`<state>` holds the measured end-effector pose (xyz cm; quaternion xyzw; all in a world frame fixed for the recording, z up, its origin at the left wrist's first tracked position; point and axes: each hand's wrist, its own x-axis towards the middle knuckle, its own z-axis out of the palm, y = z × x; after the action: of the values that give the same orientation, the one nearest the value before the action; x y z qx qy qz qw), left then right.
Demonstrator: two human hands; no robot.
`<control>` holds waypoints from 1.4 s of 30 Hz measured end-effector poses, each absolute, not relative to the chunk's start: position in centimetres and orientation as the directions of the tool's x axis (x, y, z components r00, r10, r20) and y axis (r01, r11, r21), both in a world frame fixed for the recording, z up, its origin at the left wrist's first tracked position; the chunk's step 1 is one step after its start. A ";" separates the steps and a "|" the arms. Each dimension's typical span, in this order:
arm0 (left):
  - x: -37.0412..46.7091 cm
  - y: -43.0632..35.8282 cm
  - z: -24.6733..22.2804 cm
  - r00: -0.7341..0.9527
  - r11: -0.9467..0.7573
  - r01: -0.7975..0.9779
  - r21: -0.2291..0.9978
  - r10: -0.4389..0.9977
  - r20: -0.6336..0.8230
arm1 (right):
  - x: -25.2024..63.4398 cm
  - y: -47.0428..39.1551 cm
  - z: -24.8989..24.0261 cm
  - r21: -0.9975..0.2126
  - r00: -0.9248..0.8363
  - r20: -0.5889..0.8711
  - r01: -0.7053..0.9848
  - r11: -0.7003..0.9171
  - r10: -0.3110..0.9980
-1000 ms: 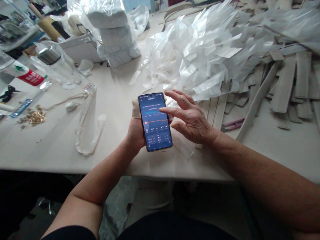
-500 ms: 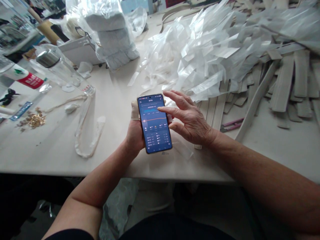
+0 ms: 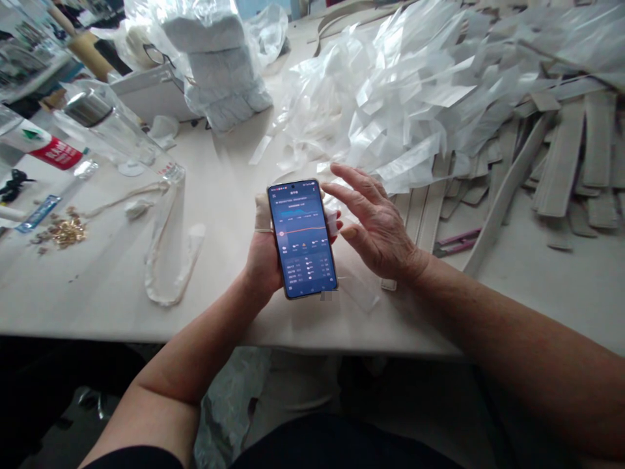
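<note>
The left hand (image 3: pixel 261 264) is closed around a smartphone (image 3: pixel 303 241): the thumb side lies along its left edge, and fingers come around from behind to its right edge. A pale cover sits on the thumb of this hand. The phone is held above the table (image 3: pixel 105 296), near its front edge, a little tilted, with the lit blue screen turned to the person. On the screen there are an orange line, small weather signs and some rows of text, too small for reading surely. The right hand (image 3: pixel 379 225) is just beside the phone, at its upper right; its fingers are spread and loosely bent, and it has hold of nothing. The tip of 1 finger is at the phone's edge, but I cannot tell if it touches. Beyond the right hand lies a big heap of clear plastic pieces (image 3: pixel 366 98), and to the right of it many beige strips (image 3: pixel 559 163) lie over each other. A pink-handled tool (image 3: pixel 459 241) lies among these strips. On the left side of the table there are a looped pale band (image 3: pixel 168 296), a small pile of gold-coloured pieces (image 3: pixel 68 233) and a blue packet (image 3: pixel 40 213). Behind these lie 2 bottles: 1 with a metal cap (image 3: pixel 88 107), 1 with a red label (image 3: pixel 57 152). Farther back stands a plastic-wrapped white stack (image 3: pixel 222 68).
</note>
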<state>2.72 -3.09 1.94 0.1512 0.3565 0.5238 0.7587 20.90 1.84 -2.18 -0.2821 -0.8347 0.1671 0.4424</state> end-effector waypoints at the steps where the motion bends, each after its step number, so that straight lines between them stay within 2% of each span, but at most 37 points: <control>1: 2.7 -3.1 1.9 0.195 0.401 -0.692 0.600 0.904 -0.380 | 20.9 1.9 -2.2 -0.531 -0.442 0.645 0.329 0.781 0.624; 12: 2.4 -3.0 2.0 0.163 0.385 -0.706 0.595 0.905 -0.393 | 20.9 1.9 -2.5 -0.564 -0.415 0.610 0.370 0.738 0.675; 36: 2.5 -3.2 2.2 0.163 0.391 -0.683 0.617 0.905 -0.392 | 20.7 1.8 -2.6 -0.605 -0.389 0.600 0.351 0.714 0.699; 42: 2.4 -3.2 2.1 0.186 0.396 -0.703 0.591 0.904 -0.384 | 20.7 1.8 -2.6 -0.609 -0.389 0.591 0.359 0.708 0.706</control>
<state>2.41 -3.21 2.10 0.1426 0.3537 0.5308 0.7568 20.71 1.84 -2.61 -0.3286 -0.8102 0.1955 0.4442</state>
